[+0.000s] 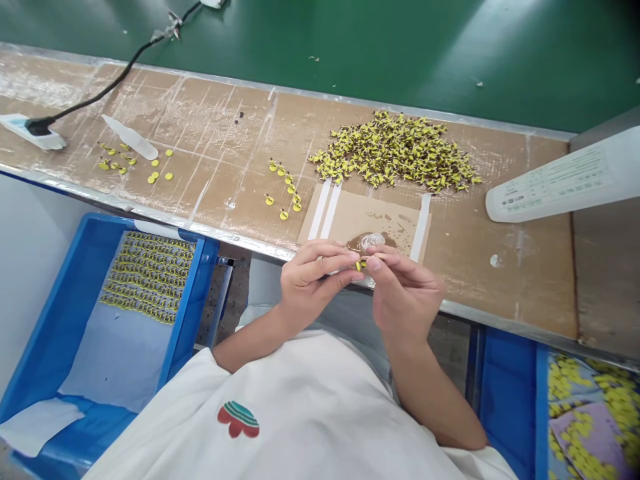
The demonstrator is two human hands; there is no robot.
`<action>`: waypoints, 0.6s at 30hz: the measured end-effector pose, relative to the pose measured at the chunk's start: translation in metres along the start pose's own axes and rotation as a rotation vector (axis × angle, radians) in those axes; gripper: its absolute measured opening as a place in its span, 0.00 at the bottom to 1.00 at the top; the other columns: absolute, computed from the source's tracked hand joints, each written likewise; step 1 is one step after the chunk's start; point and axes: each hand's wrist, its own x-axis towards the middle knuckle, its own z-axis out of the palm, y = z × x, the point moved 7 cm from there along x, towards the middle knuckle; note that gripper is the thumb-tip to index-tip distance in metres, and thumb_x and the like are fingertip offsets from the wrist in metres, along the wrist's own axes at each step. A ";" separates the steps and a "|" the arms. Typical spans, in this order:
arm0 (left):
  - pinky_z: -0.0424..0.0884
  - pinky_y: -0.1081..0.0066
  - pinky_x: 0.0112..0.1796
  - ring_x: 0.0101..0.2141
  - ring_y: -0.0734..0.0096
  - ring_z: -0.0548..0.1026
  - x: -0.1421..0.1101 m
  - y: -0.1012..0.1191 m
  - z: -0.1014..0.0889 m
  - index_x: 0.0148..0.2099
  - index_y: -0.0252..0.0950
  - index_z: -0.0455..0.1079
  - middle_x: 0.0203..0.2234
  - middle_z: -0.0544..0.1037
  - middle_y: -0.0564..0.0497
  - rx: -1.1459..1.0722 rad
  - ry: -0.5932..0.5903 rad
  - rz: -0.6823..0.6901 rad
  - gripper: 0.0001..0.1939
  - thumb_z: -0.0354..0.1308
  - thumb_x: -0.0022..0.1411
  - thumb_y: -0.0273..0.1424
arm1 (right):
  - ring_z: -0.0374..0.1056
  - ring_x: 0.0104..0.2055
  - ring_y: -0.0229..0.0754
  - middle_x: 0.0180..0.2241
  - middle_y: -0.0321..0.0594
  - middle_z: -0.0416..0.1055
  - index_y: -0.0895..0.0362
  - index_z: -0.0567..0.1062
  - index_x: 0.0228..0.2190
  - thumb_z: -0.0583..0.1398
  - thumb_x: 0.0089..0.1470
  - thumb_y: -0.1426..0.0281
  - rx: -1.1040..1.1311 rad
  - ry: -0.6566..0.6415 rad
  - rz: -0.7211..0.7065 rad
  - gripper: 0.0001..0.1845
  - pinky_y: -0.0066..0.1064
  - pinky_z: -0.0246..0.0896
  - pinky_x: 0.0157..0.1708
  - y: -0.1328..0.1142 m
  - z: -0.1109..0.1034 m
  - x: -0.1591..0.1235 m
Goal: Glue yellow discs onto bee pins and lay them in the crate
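Fingertip to fingertip at the front edge of a bench [235,200], a person's left hand [317,277] and right hand [405,293] meet over a single small piece [360,265], thumbs and forefingers of both pinched on it. The step appears to be close two-handed work on this one part; any further move would seem to call for a light, even pinch and a steady line between the two hands. The piece shows a bright yellow face beside a darker portion, with much of its form hidden by the fingers. Just beyond, at 12 o'clock, a wet-looking patch [373,240] glistens on a taped cardboard sheet [357,213]. Farther out, between 12 and 1 o'clock, rises a broad heap of yellow-and-dark parts [400,150], while a large white bottle [555,180] leans in at 2. A loose line of yellow discs [291,189] lies between 10 and 11, with a flat white tool [131,139] well apart at 10, near more discs. Below bench level, toward 8 to 9 o'clock, a blue crate [195,280] holds neat rows of similar parts [150,273] on a pale sheet; at 4, another crate [541,413] carries scattered yellow pieces [583,427].
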 end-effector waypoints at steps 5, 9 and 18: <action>0.76 0.59 0.51 0.45 0.65 0.80 -0.001 -0.003 0.000 0.49 0.46 0.80 0.36 0.84 0.51 -0.038 0.016 -0.034 0.18 0.71 0.55 0.30 | 0.75 0.38 0.39 0.30 0.35 0.80 0.47 0.84 0.30 0.72 0.47 0.73 0.038 -0.029 -0.021 0.08 0.36 0.71 0.41 -0.003 0.004 -0.002; 0.75 0.55 0.52 0.41 0.68 0.81 -0.002 -0.004 0.002 0.48 0.47 0.80 0.35 0.83 0.52 -0.065 0.019 -0.060 0.16 0.71 0.56 0.32 | 0.74 0.38 0.40 0.29 0.35 0.79 0.46 0.84 0.30 0.72 0.47 0.72 0.021 -0.035 -0.026 0.08 0.37 0.72 0.40 -0.003 0.004 -0.002; 0.72 0.50 0.57 0.36 0.70 0.80 -0.001 -0.004 0.004 0.44 0.46 0.81 0.33 0.83 0.54 -0.068 0.032 -0.096 0.12 0.71 0.56 0.34 | 0.74 0.38 0.40 0.30 0.35 0.79 0.47 0.84 0.30 0.72 0.48 0.71 0.003 -0.041 -0.040 0.07 0.39 0.73 0.43 -0.005 0.004 -0.003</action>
